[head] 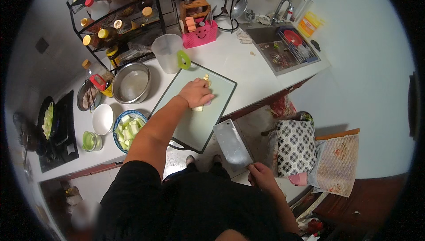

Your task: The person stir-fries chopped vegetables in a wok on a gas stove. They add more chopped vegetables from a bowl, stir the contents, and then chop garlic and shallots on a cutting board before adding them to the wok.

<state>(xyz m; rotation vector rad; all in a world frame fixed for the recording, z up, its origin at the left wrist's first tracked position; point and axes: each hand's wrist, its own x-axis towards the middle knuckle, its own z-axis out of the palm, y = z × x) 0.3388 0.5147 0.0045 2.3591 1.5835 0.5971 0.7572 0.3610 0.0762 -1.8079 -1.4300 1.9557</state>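
My left hand point(196, 93) reaches over the pale green cutting board point(186, 126), its fingers curled down among small food pieces. Pale yellow pieces point(206, 77), which look like garlic or ginger, show beyond the fingertips. A purplish piece point(208, 102) pokes out by the thumb, and a whitish cut chunk point(198, 108) lies just below the palm. The fingers hide whether anything is gripped. Off the board's right edge, my right hand point(262, 176) grips the handle of a cleaver point(232, 144). Its broad metal blade points up and away from me, over the floor.
Left of the board stand a blue-rimmed bowl point(117, 131) of cut green vegetable, a white bowl point(102, 119), a steel basin point(131, 83) and a plastic jug point(166, 53). A pan point(41, 121) of green pieces sits on the stove. The sink point(265, 50) lies at back right.
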